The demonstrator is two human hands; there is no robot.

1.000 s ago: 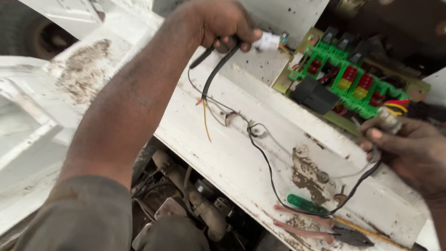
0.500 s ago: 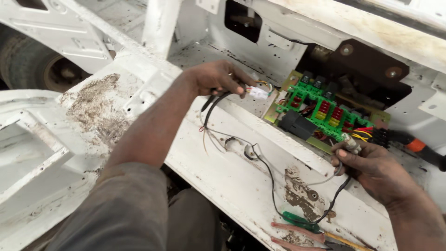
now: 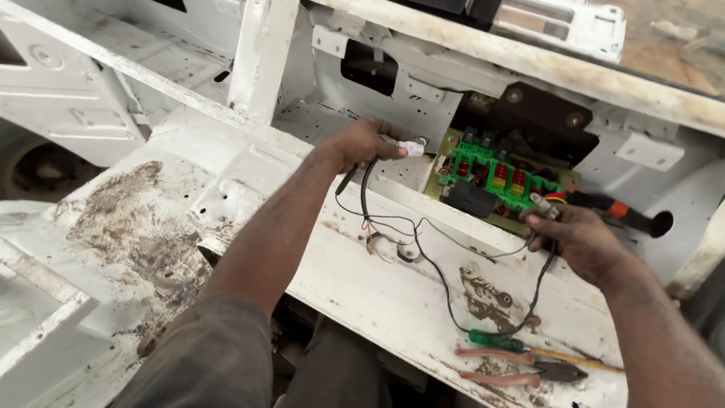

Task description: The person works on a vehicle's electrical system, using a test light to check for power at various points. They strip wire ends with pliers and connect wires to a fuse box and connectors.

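My left hand (image 3: 364, 143) grips a small white plug connector (image 3: 412, 147) with black wires (image 3: 365, 198) hanging from it, held just left of a green fuse board (image 3: 495, 175). At the board's right edge my right hand (image 3: 575, 240) pinches a small grey connector (image 3: 542, 205) joined to a black cable (image 3: 540, 287) that loops down across the white metal panel (image 3: 400, 291). Red and yellow fuses and a black relay block (image 3: 470, 199) sit on the board.
Red-handled pliers (image 3: 513, 370) and a green-handled screwdriver (image 3: 497, 341) lie on the panel's near edge. An orange-and-black tool (image 3: 619, 211) lies right of the board. Rust patches stain the white bodywork (image 3: 128, 219) at left. A dark opening (image 3: 370, 69) sits behind my left hand.
The view has pulled back and tilted up, showing more bodywork. Both hands keep their connectors, and my right hand has come up against the board's right edge.
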